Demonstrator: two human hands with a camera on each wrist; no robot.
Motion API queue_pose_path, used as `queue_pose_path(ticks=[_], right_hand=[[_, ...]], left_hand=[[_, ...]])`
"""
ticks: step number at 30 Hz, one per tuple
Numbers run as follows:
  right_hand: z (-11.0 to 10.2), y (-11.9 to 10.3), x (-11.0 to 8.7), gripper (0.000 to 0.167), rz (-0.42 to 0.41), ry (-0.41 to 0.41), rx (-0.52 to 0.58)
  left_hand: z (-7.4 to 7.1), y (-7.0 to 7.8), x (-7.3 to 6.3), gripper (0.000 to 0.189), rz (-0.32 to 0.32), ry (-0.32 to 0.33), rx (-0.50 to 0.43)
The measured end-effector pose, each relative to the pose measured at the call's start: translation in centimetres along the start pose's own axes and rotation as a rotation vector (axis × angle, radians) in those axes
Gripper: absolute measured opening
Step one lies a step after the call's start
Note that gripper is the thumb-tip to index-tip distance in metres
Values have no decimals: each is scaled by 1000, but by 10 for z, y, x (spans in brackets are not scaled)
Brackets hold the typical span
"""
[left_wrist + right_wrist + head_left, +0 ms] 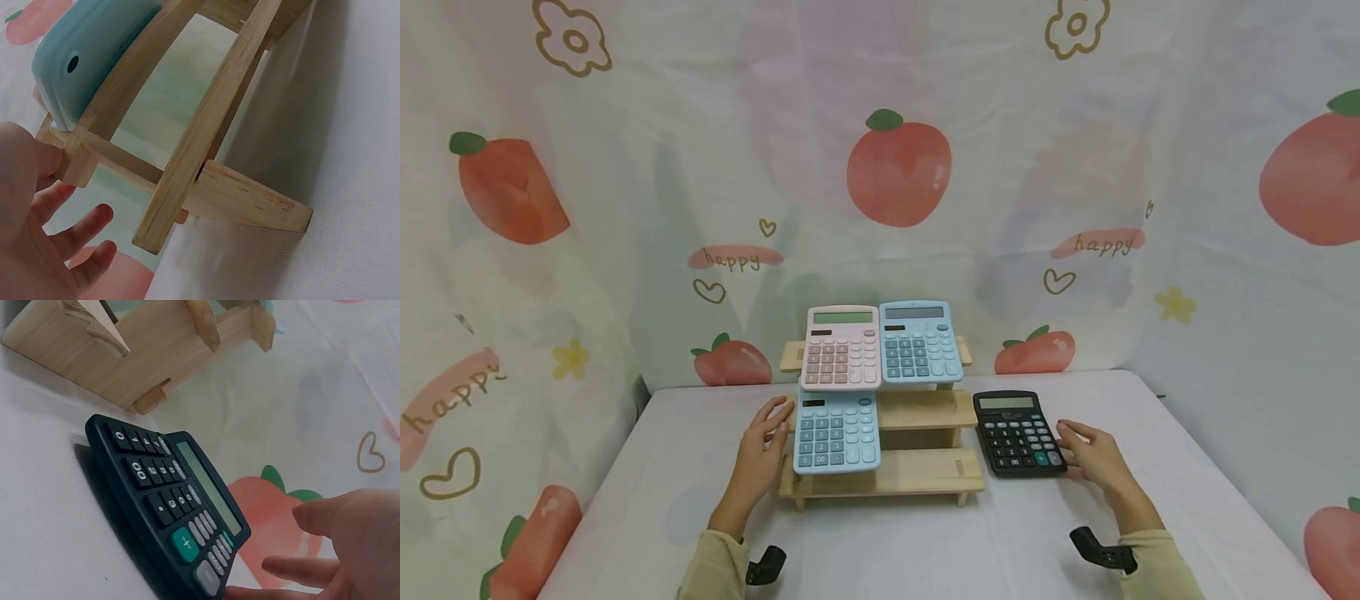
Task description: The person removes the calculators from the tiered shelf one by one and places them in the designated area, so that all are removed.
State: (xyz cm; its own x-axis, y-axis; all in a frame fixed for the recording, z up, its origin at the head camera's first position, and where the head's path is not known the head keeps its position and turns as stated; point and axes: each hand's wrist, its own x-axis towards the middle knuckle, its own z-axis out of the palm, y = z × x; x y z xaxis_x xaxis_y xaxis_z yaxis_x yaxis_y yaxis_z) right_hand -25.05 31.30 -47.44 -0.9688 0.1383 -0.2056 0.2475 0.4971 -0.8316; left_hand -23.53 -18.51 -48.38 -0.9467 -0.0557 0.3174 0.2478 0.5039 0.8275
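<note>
My left hand (758, 462) is at the left end of a tiered wooden stand (925, 477). In the left wrist view its thumb and index finger meet a board end (80, 164), while the other fingers spread loosely. A blue calculator (837, 433) leans on the lower tiers beside that hand. Above it, a pink calculator (841, 348) and another blue calculator (921, 342) lean side by side. To the stand's right lies a black calculator (1019, 435). My right hand (1097, 458) is by its right edge, with a lower finger right at the edge and the thumb (312, 515) apart.
White cloth covers the table (917, 550), and a fruit-patterned curtain (985, 183) rises behind it and at both sides. Black wrist mounts (766, 567) stick out from both sleeves (1161, 567). The stand's feet rest on the cloth.
</note>
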Motion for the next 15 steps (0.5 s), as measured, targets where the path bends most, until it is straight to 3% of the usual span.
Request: queue_pose_path(ticks=[9,15], right_hand=[[0,-10,-8,70,-42,21,-157],[0,-19,-13,68,-94,41,-201]], left_hand=[[0,-2,0,39,2,-3,-10],[0,-2,1,40,-2,-14,-25]])
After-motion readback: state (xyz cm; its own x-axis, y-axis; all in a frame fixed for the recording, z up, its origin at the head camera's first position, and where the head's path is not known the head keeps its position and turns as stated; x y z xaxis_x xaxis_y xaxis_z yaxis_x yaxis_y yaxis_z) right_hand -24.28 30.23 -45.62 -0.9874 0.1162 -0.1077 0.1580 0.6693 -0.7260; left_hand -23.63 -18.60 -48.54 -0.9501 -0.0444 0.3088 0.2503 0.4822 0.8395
